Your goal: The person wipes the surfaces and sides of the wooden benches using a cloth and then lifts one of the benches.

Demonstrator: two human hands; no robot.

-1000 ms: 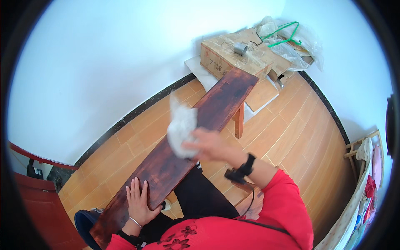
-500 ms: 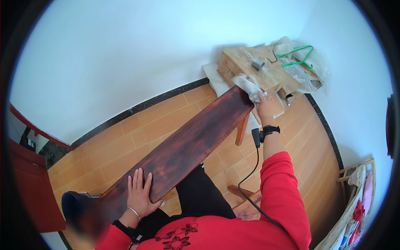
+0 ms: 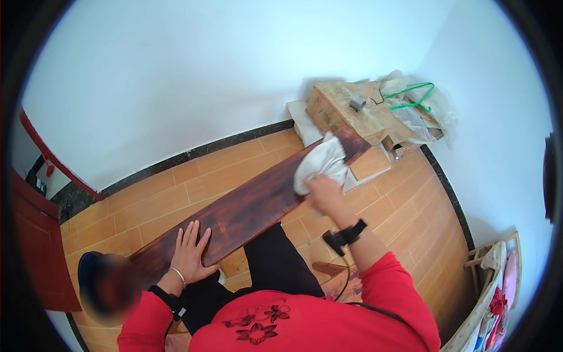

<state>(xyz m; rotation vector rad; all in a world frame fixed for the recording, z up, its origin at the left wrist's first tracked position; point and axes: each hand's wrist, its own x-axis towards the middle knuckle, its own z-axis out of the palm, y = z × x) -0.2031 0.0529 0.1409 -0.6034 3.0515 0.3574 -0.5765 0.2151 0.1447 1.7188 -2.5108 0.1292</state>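
A long, dark reddish-brown wooden bench (image 3: 246,206) runs slantwise from the lower left to the far right. My left hand (image 3: 190,253) lies flat on its near part, fingers spread and holding nothing. Farther along, my right hand (image 3: 324,191) grips a white cloth (image 3: 322,163), which is bunched and pressed on the bench top near the far end. The cloth covers part of the wood there and hides some of my right fingertips.
Behind the bench's far end sits a cardboard box (image 3: 328,105) with a grey metal cup (image 3: 358,104) on it, beside plastic bags and a green hanger (image 3: 413,94). A cloth-filled wooden rack (image 3: 498,299) stands right; a red door (image 3: 44,258), left. Something dark blue (image 3: 88,270) is blurred.
My right hand has drawn the white cloth back from the bench's far tip, toward me and to the left. My left hand stays flat on the wood.
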